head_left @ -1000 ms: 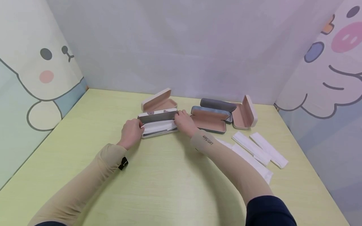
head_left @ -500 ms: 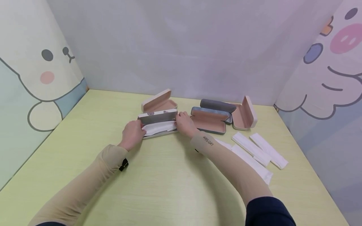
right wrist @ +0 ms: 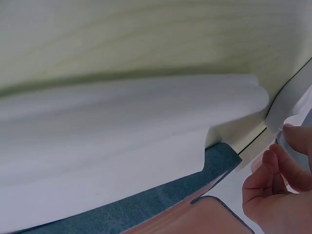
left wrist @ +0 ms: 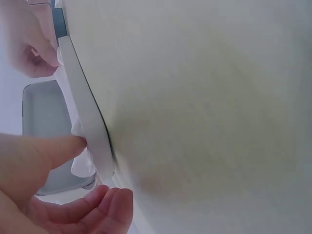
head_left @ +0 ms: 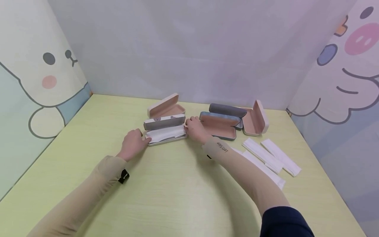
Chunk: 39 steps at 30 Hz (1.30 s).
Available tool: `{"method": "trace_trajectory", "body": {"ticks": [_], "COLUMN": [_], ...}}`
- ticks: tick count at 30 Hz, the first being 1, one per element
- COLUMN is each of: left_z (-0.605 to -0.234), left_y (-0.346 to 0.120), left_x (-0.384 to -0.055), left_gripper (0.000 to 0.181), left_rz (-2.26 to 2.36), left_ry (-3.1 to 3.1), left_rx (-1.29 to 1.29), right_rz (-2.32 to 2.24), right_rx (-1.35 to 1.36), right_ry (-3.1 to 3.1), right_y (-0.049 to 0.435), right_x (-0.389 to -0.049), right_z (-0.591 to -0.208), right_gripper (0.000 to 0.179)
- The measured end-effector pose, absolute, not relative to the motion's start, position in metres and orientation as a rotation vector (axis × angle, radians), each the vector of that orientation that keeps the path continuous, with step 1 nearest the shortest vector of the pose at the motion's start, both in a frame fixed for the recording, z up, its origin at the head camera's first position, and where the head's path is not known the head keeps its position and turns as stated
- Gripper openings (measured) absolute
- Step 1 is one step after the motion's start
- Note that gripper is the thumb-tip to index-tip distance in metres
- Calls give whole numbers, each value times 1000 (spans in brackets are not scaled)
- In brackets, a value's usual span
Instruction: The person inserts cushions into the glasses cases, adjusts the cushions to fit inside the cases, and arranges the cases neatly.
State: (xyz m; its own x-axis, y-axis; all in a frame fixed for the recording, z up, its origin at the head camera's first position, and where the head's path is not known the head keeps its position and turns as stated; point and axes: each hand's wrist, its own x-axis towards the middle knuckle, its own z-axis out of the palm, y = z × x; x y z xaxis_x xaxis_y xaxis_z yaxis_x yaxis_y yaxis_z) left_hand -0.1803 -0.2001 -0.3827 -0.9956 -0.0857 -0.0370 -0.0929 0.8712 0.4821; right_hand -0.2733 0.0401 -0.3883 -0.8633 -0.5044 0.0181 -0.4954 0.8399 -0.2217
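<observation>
An open glasses case with a grey-lined lid (head_left: 164, 123) lies in front of me, its raised lid printed with small faces. Inside its lower half is a folded white cloth (head_left: 165, 133). My left hand (head_left: 133, 144) is at the left end, thumb on the cloth at the rim and the other fingers loosely bent, apart from the case wall (left wrist: 90, 109). At the right end, my right hand (head_left: 197, 130) pinches the cloth's end between thumb and curled fingers, right at the rim.
Behind stands an open cream case (head_left: 168, 107) with pink lining. To the right are an open blue case (head_left: 219, 129), a dark grey case (head_left: 227, 110) and another pink-lined case (head_left: 257, 120). Several folded white cloths (head_left: 263, 156) lie at the right, partly under my right sleeve.
My left hand has drawn back left and towards me from the case's end, its fingers coming off the lid. My right hand has shifted slightly right. The case stays in place.
</observation>
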Motion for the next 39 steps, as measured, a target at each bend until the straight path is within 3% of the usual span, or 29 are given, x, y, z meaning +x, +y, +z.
{"method": "trace_trajectory", "body": {"ticks": [15, 24, 39], "left_z": [-371, -369, -362], "left_y": [-207, -201, -191], "left_x": [-180, -186, -189], "left_gripper": [82, 76, 64], "left_rz": [1083, 1334, 1401], "left_ry": [2730, 2530, 2456], "left_rx": [-239, -339, -412], "right_rz": [-884, -993, -1055], "right_rx": [-529, -419, -354], "right_ry": [2717, 2584, 2591], "right_y": [44, 34, 30], "right_x": [-270, -266, -272], "right_z": [-375, -370, -374], "right_gripper": [62, 72, 57]}}
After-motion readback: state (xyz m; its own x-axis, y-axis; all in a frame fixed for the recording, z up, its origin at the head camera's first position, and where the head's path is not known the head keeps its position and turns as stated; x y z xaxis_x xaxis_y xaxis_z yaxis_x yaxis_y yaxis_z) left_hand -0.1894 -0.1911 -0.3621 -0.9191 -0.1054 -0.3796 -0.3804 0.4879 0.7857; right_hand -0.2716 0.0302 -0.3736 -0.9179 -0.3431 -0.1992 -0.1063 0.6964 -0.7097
